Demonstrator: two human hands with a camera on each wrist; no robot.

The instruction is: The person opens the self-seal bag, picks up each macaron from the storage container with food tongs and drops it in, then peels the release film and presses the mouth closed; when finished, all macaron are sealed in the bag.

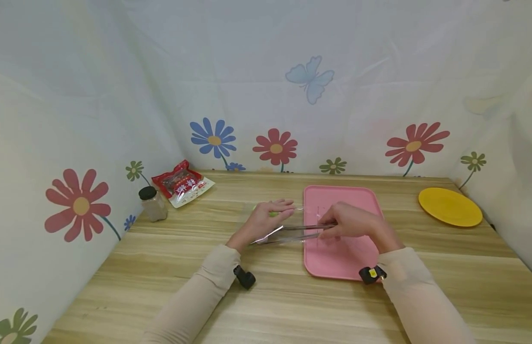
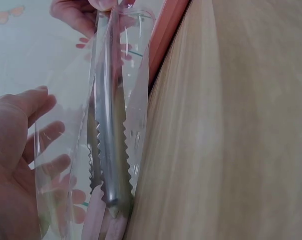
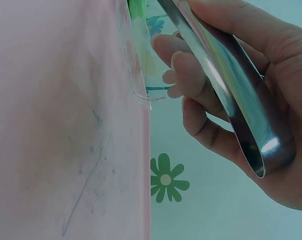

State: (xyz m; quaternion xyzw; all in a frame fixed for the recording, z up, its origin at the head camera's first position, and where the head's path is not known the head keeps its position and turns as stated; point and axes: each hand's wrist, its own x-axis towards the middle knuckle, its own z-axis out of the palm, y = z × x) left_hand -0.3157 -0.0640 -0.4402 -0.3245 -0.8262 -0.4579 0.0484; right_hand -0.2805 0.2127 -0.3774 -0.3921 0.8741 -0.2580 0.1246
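My right hand [image 1: 352,220] holds a pair of metal tongs [image 2: 108,100] near their bent end, over a pink tray [image 1: 347,262]. Their serrated tips reach left into a clear plastic container [image 2: 139,95], down at a pale pink piece [image 2: 95,212]. Whether the tips grip this piece I cannot tell. My left hand [image 1: 267,219] lies along the container's far side, fingers fairly straight and touching the plastic. Something green [image 1: 273,214] shows beside the left fingers in the head view. The left hand partly hides the container there.
At the back left, a jar with a black lid [image 1: 153,204] stands beside a red and white food packet [image 1: 182,184]. A yellow plate [image 1: 450,206] lies at the right. A flowered cloth [image 1: 248,95] hangs behind and around the wooden table [image 1: 283,310].
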